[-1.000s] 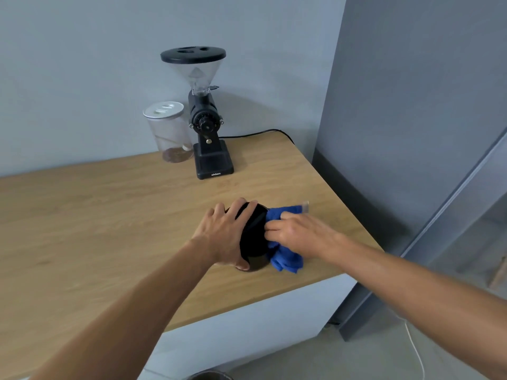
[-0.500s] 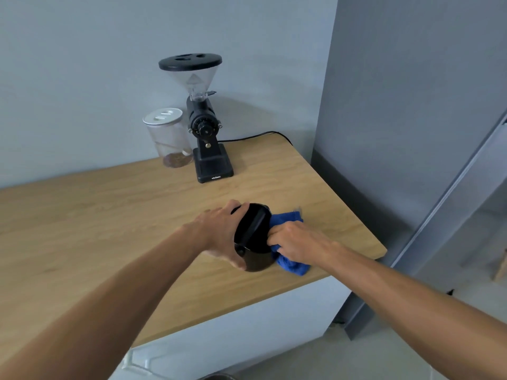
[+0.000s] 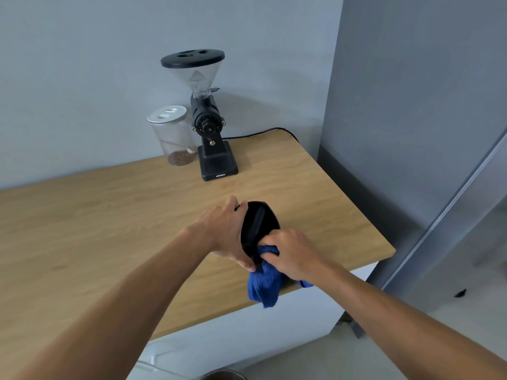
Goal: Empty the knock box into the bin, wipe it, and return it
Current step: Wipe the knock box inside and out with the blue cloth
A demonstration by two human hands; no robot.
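The black knock box (image 3: 259, 223) is held above the wooden counter (image 3: 109, 220), tilted on its side with its opening facing right; the bar across its mouth shows. My left hand (image 3: 226, 231) grips its left side and rim. My right hand (image 3: 293, 253) presses a blue cloth (image 3: 263, 286) into the lower part of the opening. The rest of the cloth hangs down past the counter's front edge. A dark round rim, perhaps the bin (image 3: 223, 375), shows at the bottom edge of the view.
A black coffee grinder (image 3: 210, 127) with a clear hopper stands at the back of the counter, its cable (image 3: 260, 133) running right. A clear jar (image 3: 174, 135) with a white lid stands to its left. A grey wall panel (image 3: 411, 105) borders the counter's right end.
The knock box has been lifted and turned so its opening faces more toward me. My right hand has pushed the blue cloth into the mouth, and the cloth now hangs lower.
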